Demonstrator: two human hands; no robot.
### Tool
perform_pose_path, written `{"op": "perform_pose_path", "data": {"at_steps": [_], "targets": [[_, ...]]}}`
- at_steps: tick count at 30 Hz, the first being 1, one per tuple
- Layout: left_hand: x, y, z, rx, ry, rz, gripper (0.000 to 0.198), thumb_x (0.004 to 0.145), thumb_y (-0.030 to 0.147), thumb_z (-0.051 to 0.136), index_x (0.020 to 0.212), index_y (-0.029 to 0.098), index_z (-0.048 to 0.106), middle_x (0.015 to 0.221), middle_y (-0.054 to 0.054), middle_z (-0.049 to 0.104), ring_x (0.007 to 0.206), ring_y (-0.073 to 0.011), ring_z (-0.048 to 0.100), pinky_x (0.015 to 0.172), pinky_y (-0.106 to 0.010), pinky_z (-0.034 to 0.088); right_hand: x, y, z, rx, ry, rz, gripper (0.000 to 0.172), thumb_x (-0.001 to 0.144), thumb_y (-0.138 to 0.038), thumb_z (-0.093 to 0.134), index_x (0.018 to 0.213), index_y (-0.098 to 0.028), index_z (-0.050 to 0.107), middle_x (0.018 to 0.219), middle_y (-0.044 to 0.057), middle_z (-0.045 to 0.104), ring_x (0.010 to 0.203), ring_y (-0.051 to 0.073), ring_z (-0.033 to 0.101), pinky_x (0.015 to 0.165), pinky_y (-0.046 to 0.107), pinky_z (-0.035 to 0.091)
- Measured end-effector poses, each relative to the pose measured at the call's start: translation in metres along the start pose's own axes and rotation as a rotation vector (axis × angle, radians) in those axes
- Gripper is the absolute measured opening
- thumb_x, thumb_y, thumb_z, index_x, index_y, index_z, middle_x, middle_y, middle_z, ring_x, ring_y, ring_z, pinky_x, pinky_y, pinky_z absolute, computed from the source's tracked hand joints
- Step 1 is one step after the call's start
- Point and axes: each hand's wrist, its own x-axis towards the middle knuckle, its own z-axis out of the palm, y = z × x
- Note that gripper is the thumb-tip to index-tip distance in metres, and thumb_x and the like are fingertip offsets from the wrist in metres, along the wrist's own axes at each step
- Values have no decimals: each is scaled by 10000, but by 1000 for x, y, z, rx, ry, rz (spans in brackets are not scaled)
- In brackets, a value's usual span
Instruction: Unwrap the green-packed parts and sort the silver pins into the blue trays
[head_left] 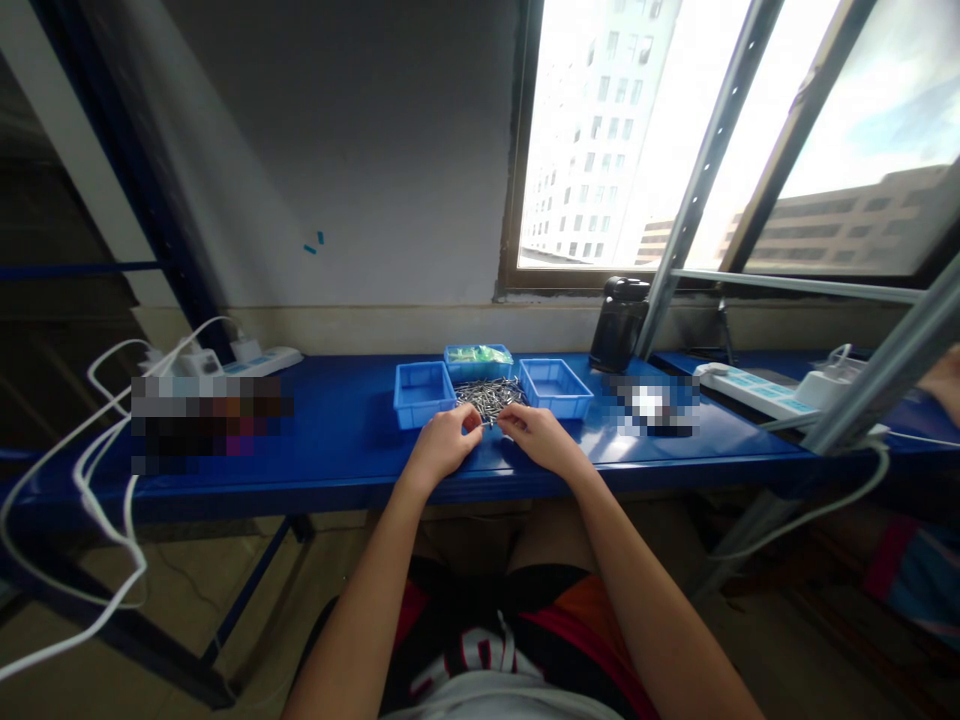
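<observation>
A pile of small metal screws, silver and dark, lies on the blue table between blue plastic bins. My left hand rests at the pile's near left side, thumb and fingers pinched together. Opposite it, my right hand is at the near right side, its fingertips also pinched. Anything between the fingers is too small to make out. Left of the pile stands one blue bin, and right of it another blue bin. Behind the screws, a third bin holds clear-and-green plastic packaging.
On the table's left are a power strip with white cables and a blurred patch. Toward the right stand a black bottle-like container, a metal post and another power strip. Another person's hand shows at the far right.
</observation>
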Motion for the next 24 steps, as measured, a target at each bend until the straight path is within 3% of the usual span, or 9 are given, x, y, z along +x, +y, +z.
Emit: {"op": "perform_pose_path", "data": {"at_steps": [10, 24], "targets": [[0, 4, -2, 1, 7, -15, 212, 817, 346, 456, 789, 197, 605, 778, -32, 661, 714, -171, 590, 650, -247, 407, -1, -2, -1, 0, -3, -2, 230, 865, -292, 442, 767, -166, 608, 720, 32, 654, 642, 139, 574, 618, 231, 412], [0, 4, -2, 13, 7, -24, 360, 860, 401, 359, 660, 184, 566, 666, -37, 628, 621, -154, 558, 577, -230, 364, -1, -4, -1, -10, -1, -6, 226, 862, -305, 449, 775, -169, 607, 712, 21, 646, 627, 131, 565, 585, 218, 387]]}}
